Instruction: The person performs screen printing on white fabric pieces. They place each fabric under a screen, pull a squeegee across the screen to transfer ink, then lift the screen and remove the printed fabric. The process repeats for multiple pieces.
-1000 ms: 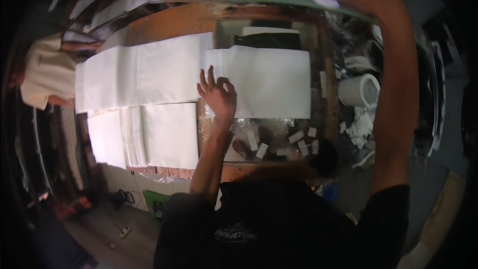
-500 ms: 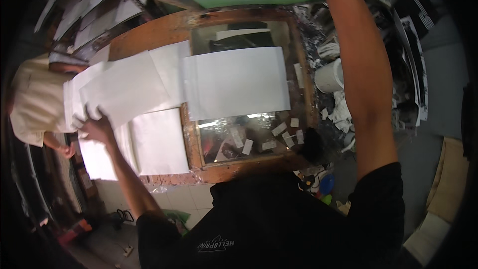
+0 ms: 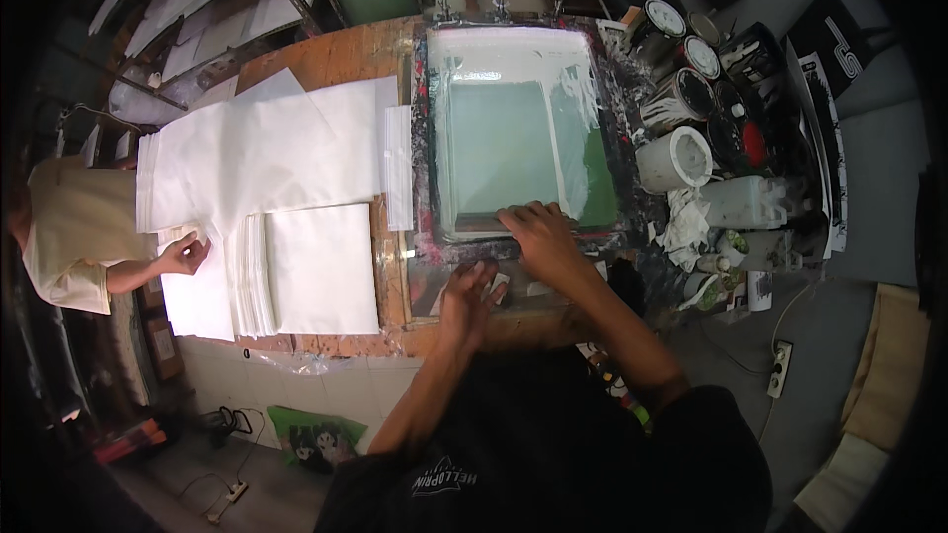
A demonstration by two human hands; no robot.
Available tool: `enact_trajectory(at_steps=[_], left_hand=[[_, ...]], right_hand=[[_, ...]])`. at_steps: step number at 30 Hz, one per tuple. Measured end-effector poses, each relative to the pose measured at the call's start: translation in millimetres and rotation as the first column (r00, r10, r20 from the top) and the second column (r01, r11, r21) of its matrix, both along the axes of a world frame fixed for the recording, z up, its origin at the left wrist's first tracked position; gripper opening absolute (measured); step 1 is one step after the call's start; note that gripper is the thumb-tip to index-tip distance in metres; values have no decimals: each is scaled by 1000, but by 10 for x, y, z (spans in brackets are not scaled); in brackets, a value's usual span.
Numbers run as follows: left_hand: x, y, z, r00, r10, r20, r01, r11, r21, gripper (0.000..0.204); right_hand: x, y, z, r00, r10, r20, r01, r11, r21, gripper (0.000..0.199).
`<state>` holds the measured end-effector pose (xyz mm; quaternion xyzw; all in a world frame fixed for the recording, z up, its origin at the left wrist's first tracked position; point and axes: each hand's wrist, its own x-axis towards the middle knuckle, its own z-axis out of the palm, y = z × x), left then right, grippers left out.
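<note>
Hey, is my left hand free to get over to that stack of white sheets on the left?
Probably yes. The left hand rests on the table edge holding nothing, and only bare wood lies between it and the stack of white sheets.

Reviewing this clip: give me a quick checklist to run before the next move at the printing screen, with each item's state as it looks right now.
1. Right hand on the near edge of the screen frame: ok, it rests there.
2. Left hand off the mesh: ok, it lies on the table edge below the frame.
3. Frame lowered flat on the bed: cannot tell from this angle.
4. Ink tubs apart from the frame: ok, they stand to its right.
5. White sheet stack apart from the frame: ok, it lies to the left.
6. Co-worker's hand away from the screen: ok, it is at the far-left sheets.
</note>
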<state>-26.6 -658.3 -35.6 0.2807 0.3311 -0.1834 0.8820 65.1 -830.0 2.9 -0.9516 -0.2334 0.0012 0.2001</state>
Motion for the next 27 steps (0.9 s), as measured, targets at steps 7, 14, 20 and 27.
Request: enact_trajectory(at_steps=[7, 14, 20, 27], left_hand=[[41, -43, -483, 980, 14, -198, 26, 980, 196, 38], [47, 43, -520, 979, -18, -203, 57, 981, 186, 36], [65, -16, -455, 971, 31, -237, 29, 969, 245, 27], [87, -20, -362, 976, 10, -215, 45, 968, 249, 20]], right_hand=[[60, 31, -172, 871, -85, -484, 88, 996, -16, 54], [-290, 138, -595, 995, -90, -49, 86, 993, -76, 50], [470, 163, -770, 991, -120, 63, 125, 990, -67, 46], [2032, 125, -879, 982, -182, 40, 186, 975, -121, 47]])
